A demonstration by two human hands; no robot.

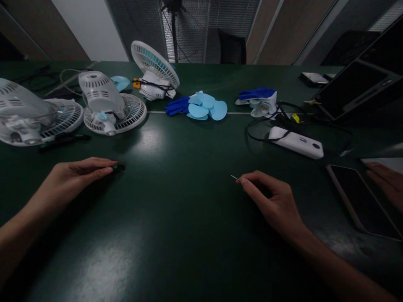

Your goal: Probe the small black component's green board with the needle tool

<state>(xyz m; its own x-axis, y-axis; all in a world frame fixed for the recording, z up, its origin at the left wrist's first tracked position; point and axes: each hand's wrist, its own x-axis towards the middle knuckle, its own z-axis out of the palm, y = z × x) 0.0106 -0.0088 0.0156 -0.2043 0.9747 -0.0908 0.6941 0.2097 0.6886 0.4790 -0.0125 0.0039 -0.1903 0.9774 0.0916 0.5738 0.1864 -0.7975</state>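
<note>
On the left, my left hand (80,172) pinches a small black-and-green piece (119,167) between thumb and fingers, just above the dark green table (176,201). Most of that piece is hidden in the grip, so its kind is unclear. My right hand (273,199) is closed on a thin metal rod (234,177), whose bare tip points up and to the left. Its other end is covered by my fingers. A wide stretch of table separates the two hands. Beyond my left hand lies a black-and-green tool (64,141).
White fan parts (103,100) stand at the back left, beside a tilted fan (154,69). A light-blue fan blade (206,106) rests near blue gloves (178,105). Rightward are more gloves (260,100), a white power strip (296,141), a phone (362,201) and another hand (385,180).
</note>
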